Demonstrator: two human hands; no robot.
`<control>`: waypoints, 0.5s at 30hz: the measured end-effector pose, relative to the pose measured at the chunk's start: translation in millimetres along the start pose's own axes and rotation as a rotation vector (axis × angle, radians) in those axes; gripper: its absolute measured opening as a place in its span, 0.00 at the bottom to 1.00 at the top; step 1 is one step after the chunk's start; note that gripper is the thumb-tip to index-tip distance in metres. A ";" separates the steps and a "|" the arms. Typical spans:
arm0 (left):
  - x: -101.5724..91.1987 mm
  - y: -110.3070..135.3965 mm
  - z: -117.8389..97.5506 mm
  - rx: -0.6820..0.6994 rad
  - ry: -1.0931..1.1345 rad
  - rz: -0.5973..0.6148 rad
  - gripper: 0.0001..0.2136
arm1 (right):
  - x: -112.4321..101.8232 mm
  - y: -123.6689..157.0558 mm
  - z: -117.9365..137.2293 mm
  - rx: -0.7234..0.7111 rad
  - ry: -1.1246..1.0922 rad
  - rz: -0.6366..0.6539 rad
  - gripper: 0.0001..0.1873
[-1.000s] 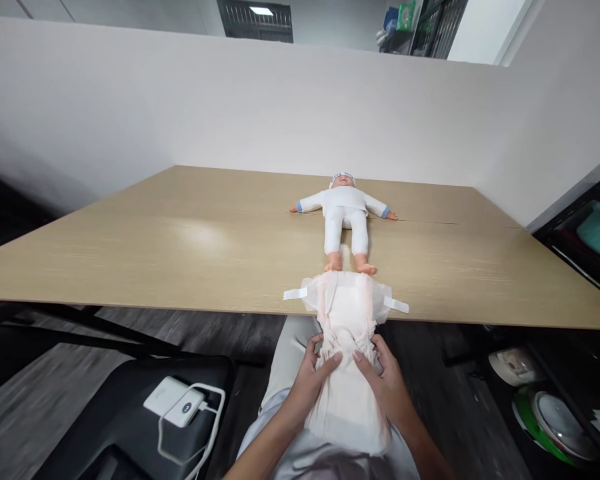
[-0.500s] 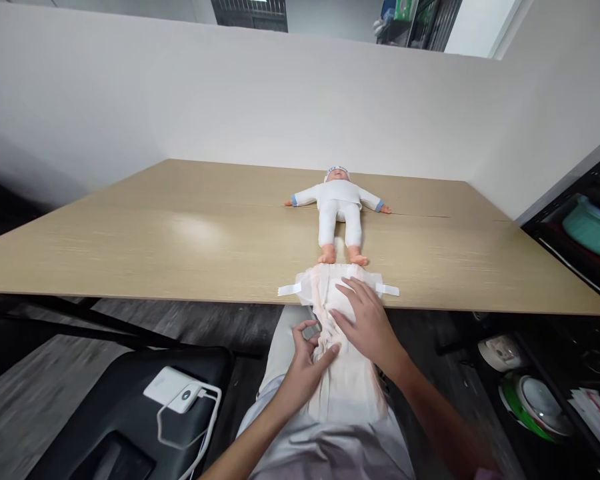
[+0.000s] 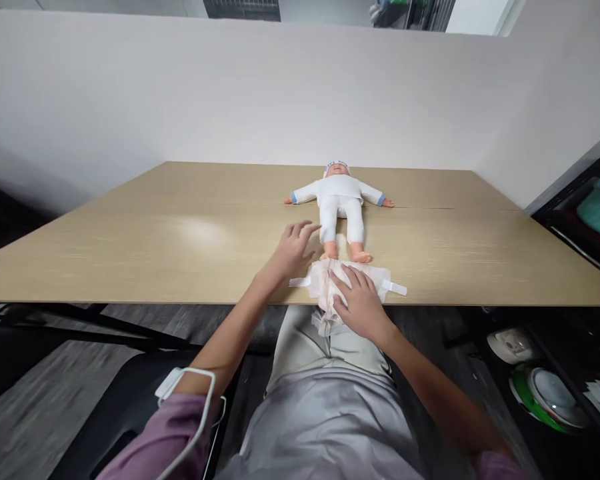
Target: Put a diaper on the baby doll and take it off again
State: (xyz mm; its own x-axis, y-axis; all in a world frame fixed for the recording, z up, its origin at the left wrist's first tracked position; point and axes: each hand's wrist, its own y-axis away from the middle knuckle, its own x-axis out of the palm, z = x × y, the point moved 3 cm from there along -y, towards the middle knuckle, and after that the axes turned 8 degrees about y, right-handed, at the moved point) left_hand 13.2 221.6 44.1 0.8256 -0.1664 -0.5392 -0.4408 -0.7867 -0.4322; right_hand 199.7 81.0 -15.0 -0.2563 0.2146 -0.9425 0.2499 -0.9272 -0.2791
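A white disposable diaper (image 3: 323, 288) with faint pink tones lies at the table's front edge, its two tape tabs spread to the sides. Its near end is bunched up and hangs a little past the edge above my lap. My right hand (image 3: 363, 303) rests flat on the diaper with the fingers apart. Held in the air just left of the doll's lower leg, my left hand (image 3: 295, 248) has loosely curved fingers and nothing in it. The baby doll (image 3: 340, 192), in white clothes with blue cuffs, lies on its back beyond the diaper, feet toward me.
The wooden table (image 3: 205, 267) reaches back to a white wall (image 3: 300, 93). A black chair (image 3: 115, 407) stands at my left, with a white device and cable (image 3: 207, 407) by my left arm. Dark shelves with dishes (image 3: 550, 393) are at lower right.
My left hand has left the diaper and moved up and forward beside the doll's leg. The diaper's near part, spread over my lap before, is now gathered up near the table edge.
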 end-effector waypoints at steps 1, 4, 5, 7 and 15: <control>6.8 -18.4 5.3 0.035 -0.028 0.082 0.27 | 0.1 0.1 0.3 -0.002 -0.007 -0.004 0.32; 33.2 -53.3 11.0 0.194 -0.127 0.389 0.33 | 1.5 2.0 1.0 -0.011 -0.040 -0.017 0.34; 41.2 -58.7 10.5 0.260 -0.162 0.465 0.34 | 2.4 3.1 1.1 -0.011 -0.051 -0.020 0.35; 54.2 -64.1 8.2 0.395 -0.225 0.572 0.39 | 4.7 5.3 1.3 -0.008 -0.077 -0.025 0.37; 71.5 -84.3 9.3 0.654 -0.290 0.741 0.25 | 6.7 7.3 2.3 0.029 -0.197 0.020 0.45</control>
State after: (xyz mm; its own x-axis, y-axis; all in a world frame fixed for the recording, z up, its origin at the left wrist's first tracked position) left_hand 106.0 281.5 35.3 0.1902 -0.2595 -0.9468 -0.9817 -0.0531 -0.1826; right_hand 197.7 74.9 -22.9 -0.4305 0.1347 -0.8925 0.2302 -0.9397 -0.2528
